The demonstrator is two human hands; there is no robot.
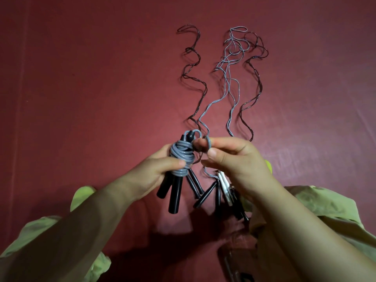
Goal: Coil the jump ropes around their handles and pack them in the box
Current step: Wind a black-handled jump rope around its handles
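Observation:
My left hand (162,169) grips a pair of black handles (173,192) with a grey rope (182,156) wound around them, my thumb pressing on the coils. My right hand (234,159) pinches the last grey loop (206,144) of that rope, just right of the handle tops. Below my hands several more black handles (205,194) and a white one (223,186) lie on the red surface. Their ropes run away from me uncoiled: dark wavy ropes (193,78) and thin grey ropes (230,82). No box is clearly visible.
Everything lies on a red cloth surface (91,88). A dark, partly hidden object (234,261) sits at the bottom edge under my right forearm. Light green sleeves cover both my arms.

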